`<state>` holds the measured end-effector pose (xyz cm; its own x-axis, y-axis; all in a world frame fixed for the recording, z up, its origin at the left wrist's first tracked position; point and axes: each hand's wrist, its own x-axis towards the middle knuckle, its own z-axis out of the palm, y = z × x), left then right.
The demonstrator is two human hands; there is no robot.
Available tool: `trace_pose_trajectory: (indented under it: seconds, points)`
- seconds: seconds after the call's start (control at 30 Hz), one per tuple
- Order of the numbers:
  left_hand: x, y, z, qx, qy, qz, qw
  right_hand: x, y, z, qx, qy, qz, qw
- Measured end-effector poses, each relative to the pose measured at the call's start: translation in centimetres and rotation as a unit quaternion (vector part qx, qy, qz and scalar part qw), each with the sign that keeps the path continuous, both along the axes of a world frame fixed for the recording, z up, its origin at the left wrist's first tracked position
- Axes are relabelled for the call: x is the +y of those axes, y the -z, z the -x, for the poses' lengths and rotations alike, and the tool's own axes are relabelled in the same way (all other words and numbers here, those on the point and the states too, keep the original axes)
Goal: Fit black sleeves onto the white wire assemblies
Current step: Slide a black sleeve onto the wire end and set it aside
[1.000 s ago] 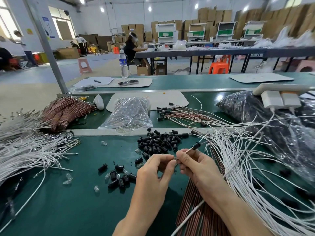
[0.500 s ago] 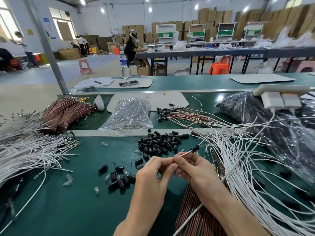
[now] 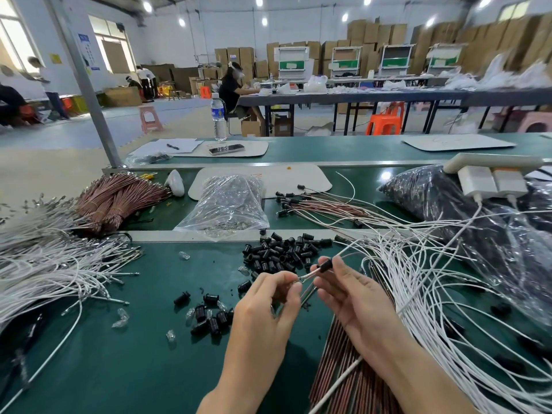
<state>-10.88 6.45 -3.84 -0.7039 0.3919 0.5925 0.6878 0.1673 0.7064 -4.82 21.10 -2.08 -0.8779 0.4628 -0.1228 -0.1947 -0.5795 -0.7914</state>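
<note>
Green bench [image 3: 119,369], white wires [image 3: 433,294] heaped on the right, loose sleeves [image 3: 280,253] piled just behind the hands. Left hand [image 3: 268,297] pinches one wire [image 3: 309,274] at its tip, fingers curled; right hand [image 3: 352,297] pinches the black sleeve [image 3: 326,265] on it.

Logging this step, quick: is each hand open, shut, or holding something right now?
Left hand: pinches the tip of the white wire.
Right hand: pinches the black sleeve on that wire.

Open green tabletop [image 3: 104,369] stretches near left, with room enough to pass. Loose white wires [image 3: 44,264] hem its left edge, a heap of black sleeves [image 3: 280,252] blocks straight ahead, and tangled white wire assemblies [image 3: 448,294] fill the right.
</note>
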Motion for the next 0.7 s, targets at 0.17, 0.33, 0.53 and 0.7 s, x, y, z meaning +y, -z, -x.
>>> trace_pose_trajectory:
  seconds: [0.17,0.33,0.53,0.7]
  points:
    - [0.1,-0.2,-0.3,-0.003,0.004,-0.025,1.0,-1.1,-0.2,-0.1,-0.005,-0.064,-0.05,0.997]
    - [0.2,0.0,-0.3,0.006,-0.006,-0.027,1.0,-1.5,-0.4,-0.1,-0.024,-0.046,-0.102,0.993]
    - [0.1,0.3,0.1,0.01,-0.004,-0.037,0.999,-1.6,-0.5,-0.2,-0.038,-0.043,-0.16,0.985]
    - [0.1,0.2,0.2,-0.019,0.016,-0.062,0.998,-1.5,-0.2,-0.4,-0.046,-0.055,-0.208,0.975]
